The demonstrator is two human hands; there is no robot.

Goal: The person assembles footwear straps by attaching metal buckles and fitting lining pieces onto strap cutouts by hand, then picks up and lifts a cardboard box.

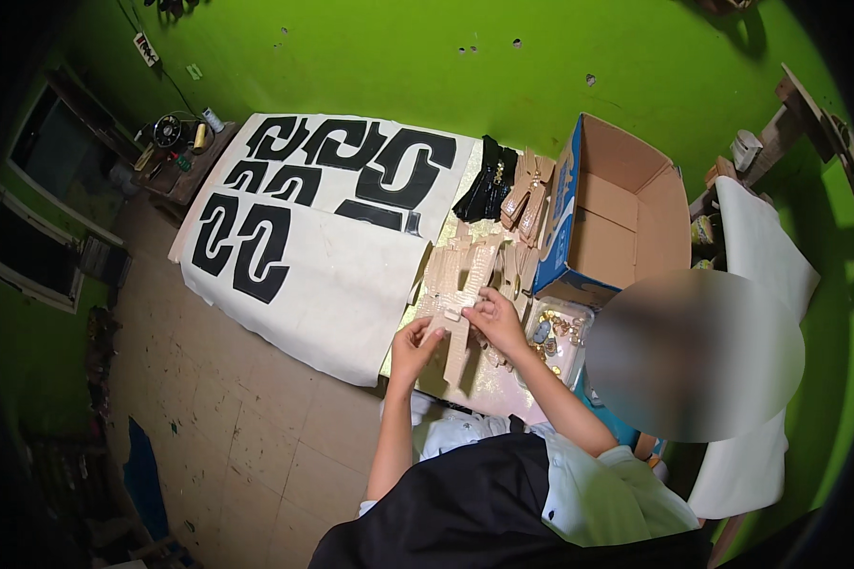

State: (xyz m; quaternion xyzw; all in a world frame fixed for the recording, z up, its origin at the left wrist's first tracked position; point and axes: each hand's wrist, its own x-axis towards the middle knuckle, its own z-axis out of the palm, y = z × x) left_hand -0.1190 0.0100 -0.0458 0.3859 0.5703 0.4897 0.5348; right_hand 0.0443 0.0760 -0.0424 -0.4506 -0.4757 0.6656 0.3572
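Between my two hands is a beige strap piece (457,353) with a textured surface and a small band across its middle. My left hand (414,355) pinches its left edge, while my right hand (496,321) grips it near the band. Just beyond my fingers lie more beige strap pieces (467,263) in a loose pile on the table. A black strap bundle (490,180) and a beige strap bundle (529,197), each with gold-coloured bits, lie farther back. By my right forearm is a clear plastic container (571,339) of gold-coloured metal fittings.
An open cardboard box (626,213) with a blue side stands right of the straps. White sheeting (351,275) with black cut-out shapes (261,248) covers the table's left part. A small workbench (192,171) stands far left against the green wall. At right hangs a white roll (761,247).
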